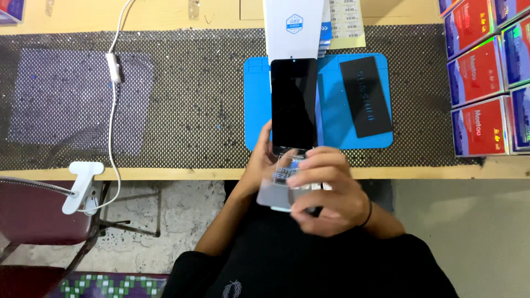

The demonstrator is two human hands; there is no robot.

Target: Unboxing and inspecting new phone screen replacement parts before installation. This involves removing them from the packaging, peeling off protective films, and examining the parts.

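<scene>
Black smartphone (pixel 293 105) gripped from below by left hand (pixel 259 165), clear protector film (pixel 279 190) pinched in right hand (pixel 326 190)
Film sat at the phone's near end, not yet laid on the glass; black cloth (pixel 365 96) lay beyond the right hand

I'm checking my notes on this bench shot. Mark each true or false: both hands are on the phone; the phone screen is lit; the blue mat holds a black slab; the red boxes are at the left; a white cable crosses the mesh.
1. Left hand and right hand are both at the phone: true.
2. Screen lit: false, it is dark.
3. Blue mat holds a black slab: true.
4. Red boxes at left: false, they stand at the right.
5. White cable crosses the mesh: true.
</scene>
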